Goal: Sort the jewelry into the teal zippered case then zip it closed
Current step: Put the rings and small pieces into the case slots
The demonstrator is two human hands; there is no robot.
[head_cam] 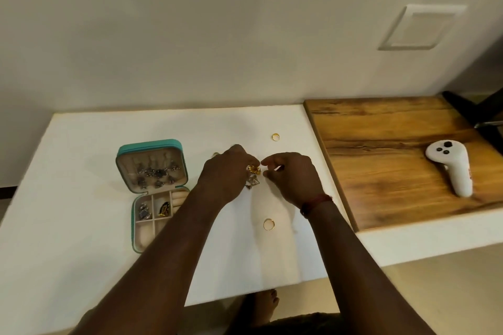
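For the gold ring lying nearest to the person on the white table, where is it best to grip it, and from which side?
The gold ring lies flat with bare table all around. A pinch across the thin band from straight above, one fingertip inside the hoop and one outside, probably works best; the right hand is nearer.

Soft, even indoor light; my forearms cast faint shadows toward 6 o'clock on the white table (81, 160). Wide-angle bending curves edges at 3 and 9 o'clock. Slightly soft focus throughout, no glare.

Domestic room: white table (81, 226) is standing against plain wall (190, 35); wooden board (394, 160) is lying right.
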